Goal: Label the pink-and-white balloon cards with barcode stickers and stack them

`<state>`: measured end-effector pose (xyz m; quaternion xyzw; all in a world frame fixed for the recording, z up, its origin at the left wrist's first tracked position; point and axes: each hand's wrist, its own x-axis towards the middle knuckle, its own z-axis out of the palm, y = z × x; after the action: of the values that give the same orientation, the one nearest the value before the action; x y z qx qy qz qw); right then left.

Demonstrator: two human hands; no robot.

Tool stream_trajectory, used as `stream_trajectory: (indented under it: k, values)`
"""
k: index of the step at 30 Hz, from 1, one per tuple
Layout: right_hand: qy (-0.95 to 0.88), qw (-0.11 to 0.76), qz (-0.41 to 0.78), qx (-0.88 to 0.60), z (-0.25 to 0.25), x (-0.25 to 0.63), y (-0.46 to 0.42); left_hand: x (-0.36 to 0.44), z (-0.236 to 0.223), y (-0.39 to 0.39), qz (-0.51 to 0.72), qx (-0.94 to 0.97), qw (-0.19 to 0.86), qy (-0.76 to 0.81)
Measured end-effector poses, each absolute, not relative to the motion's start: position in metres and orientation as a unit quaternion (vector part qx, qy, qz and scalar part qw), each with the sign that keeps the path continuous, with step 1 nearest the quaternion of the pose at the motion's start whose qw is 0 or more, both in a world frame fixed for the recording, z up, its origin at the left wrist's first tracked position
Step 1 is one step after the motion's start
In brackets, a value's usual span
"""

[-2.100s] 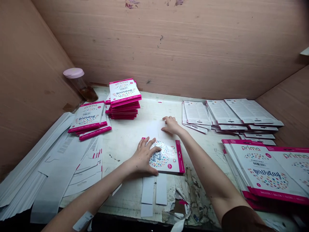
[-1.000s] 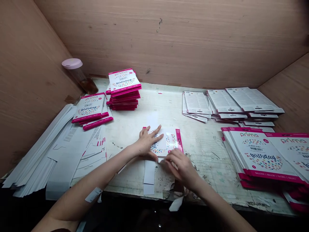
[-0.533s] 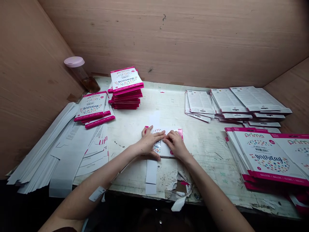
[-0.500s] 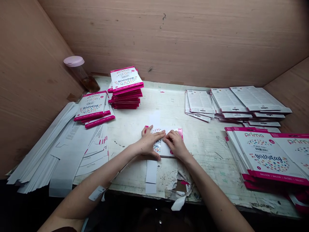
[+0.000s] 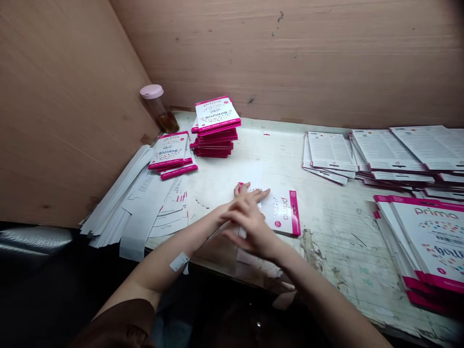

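A flat white and pink "prima" balloon package (image 5: 282, 212) lies on the worn white table (image 5: 333, 212) in front of me. My left hand (image 5: 251, 194) rests on its left end with the fingers stretched out flat. My right hand (image 5: 253, 233) crosses over my left wrist just in front of the package, pointing left. It is smeared by motion, and a white scrap shows beside its fingers; I cannot tell whether it holds it.
Two stacks of pink packages (image 5: 217, 128) (image 5: 170, 152) stand at the back left by a pink-lidded jar (image 5: 159, 108). Flat white cards (image 5: 137, 208) pile at the left edge. Printed sheets (image 5: 380, 152) and large "prima" cards (image 5: 427, 237) fill the right. Wooden walls enclose the table.
My view has swung left. My right hand left the package's top and swept left across my left wrist. The left hand stays pressed on the package.
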<state>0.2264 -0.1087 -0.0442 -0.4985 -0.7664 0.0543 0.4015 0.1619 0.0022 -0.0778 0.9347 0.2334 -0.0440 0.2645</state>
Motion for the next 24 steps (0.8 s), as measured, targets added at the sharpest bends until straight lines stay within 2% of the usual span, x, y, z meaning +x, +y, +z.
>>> stream_trajectory:
  k: [2, 6, 10, 15, 20, 24]
  values:
    - [-0.809, 0.381, 0.003, -0.447, -0.042, 0.201, -0.115, 0.161, -0.077, 0.003, -0.051, 0.939, 0.260, 0.219]
    - [-0.820, 0.392, -0.099, -0.405, -0.065, 0.183, -0.140, 0.160, -0.077, 0.003, -0.061, 0.943, 0.250, 0.212]
    - [-0.809, 0.396, -0.129, -0.414, -0.088, 0.186, -0.160, 0.159, -0.081, 0.003, -0.057, 0.943, 0.251, 0.210]
    - [-0.810, 0.397, -0.126, -0.412, -0.093, 0.176, -0.165, 0.159, -0.081, 0.003, -0.056, 0.942, 0.254, 0.214]
    - [-0.843, 0.370, -0.031, -0.390, -0.072, 0.182, -0.183, 0.159, -0.079, 0.003, -0.063, 0.940, 0.260, 0.211]
    - [-0.733, 0.386, 0.190, -0.526, -0.048, 0.248, -0.169, 0.159, -0.079, 0.003, -0.058, 0.941, 0.255, 0.216]
